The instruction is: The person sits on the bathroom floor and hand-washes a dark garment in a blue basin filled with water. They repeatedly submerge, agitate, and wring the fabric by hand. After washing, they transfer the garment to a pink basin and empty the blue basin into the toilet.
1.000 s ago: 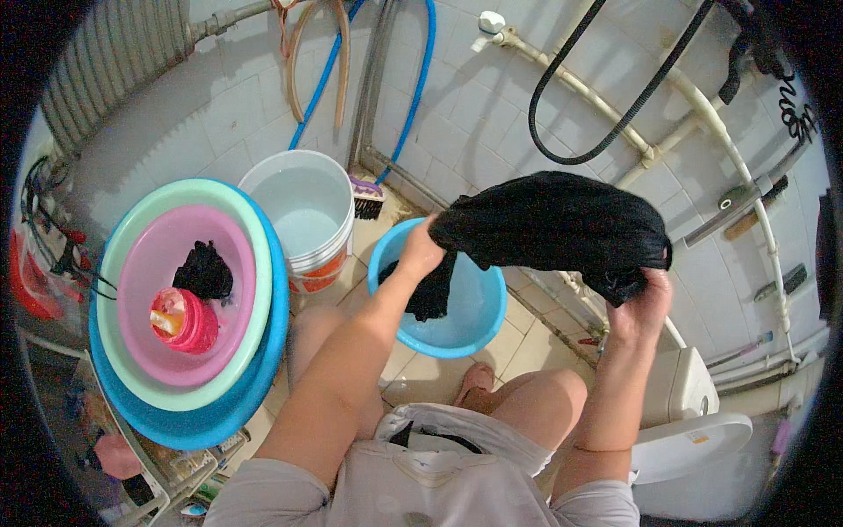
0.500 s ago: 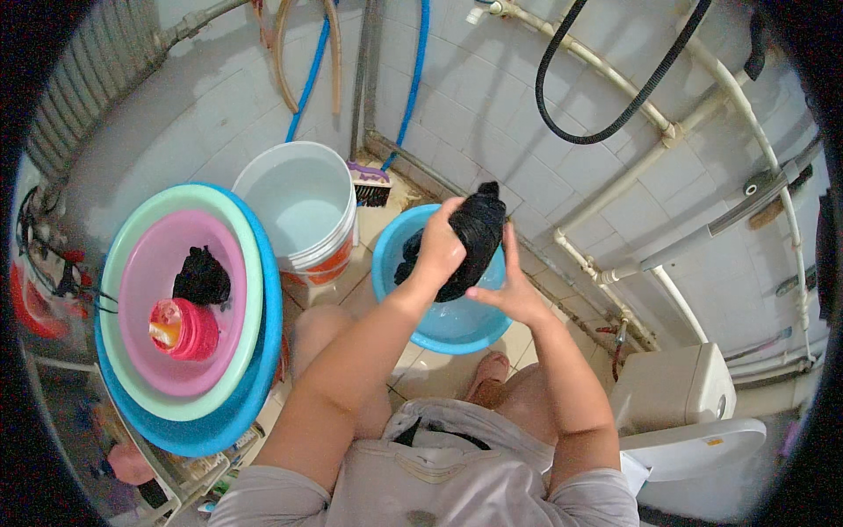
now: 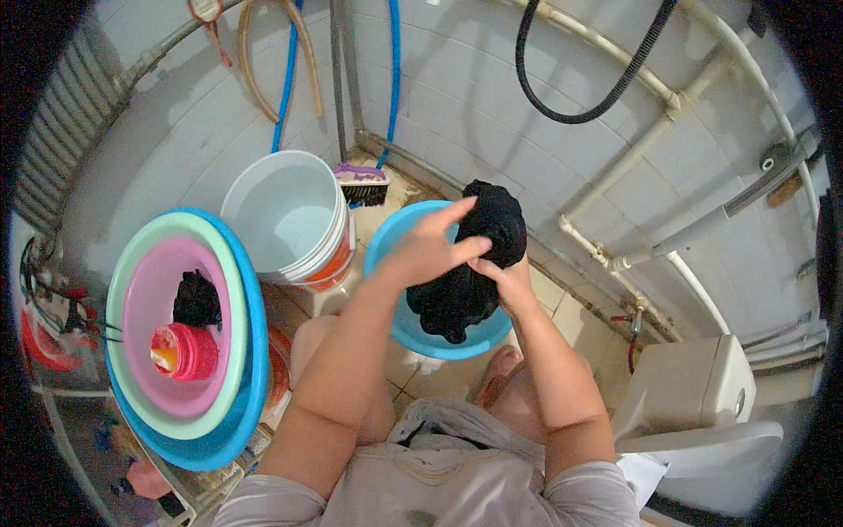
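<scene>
A bunched black cloth [image 3: 470,299] hangs over a light blue basin [image 3: 399,329] on the floor between my legs. My right hand [image 3: 512,283] grips it from the right side, thumb in front, with the other fingers hidden behind the fabric. My left hand [image 3: 421,249], slightly blurred, lies at the cloth's left side. Its index finger and thumb are stretched apart, with their tips against or just before the cloth. The lower folds of the cloth dangle inside the basin's outline.
To the left stands a white bucket [image 3: 232,211] of water. Stacked basins hold a pink basin [image 3: 140,290] with a black cloth piece [image 3: 197,299] and a red jar [image 3: 186,351]. A brush [image 3: 363,186] rests by the wall. A toilet [image 3: 680,386] is at right.
My left hand has loosened from its grip and spread its fingers. My right hand has closed on the cloth, which has shifted right and now hangs lower at its front. The view has tilted slightly.
</scene>
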A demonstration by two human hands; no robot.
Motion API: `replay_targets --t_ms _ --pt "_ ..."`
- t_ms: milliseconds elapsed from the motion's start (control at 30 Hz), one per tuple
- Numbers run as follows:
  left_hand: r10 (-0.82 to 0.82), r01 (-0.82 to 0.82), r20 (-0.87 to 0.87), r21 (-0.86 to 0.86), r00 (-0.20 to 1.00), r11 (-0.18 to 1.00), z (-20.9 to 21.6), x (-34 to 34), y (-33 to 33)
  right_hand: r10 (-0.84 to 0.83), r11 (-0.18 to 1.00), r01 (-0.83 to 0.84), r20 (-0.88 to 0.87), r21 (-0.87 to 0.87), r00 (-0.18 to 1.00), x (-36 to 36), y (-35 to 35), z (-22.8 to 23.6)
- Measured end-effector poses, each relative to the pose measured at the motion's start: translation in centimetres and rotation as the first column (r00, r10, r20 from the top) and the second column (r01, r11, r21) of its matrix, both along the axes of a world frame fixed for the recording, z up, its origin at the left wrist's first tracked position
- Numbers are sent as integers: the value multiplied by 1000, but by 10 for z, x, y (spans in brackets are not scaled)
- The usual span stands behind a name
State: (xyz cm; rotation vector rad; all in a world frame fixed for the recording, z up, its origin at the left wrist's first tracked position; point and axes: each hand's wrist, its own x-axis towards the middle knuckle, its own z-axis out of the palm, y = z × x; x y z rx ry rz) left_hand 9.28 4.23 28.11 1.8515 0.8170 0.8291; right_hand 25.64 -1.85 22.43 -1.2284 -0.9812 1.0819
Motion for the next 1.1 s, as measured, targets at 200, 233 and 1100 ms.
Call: replay_targets --t_ms 200,233,1100 --pt "70 120 502 -336 862 934 -59 10 40 23 996 -58 -422 -68 906 1 -1 26" --pt "102 136 463 -452 880 881 -57 18 32 12 992 -69 -476 -102 879 1 0 30" --pt "280 280 360 -916 890 286 -20 7 -6 -22 981 -68 -456 -180 890 47 39 -23"
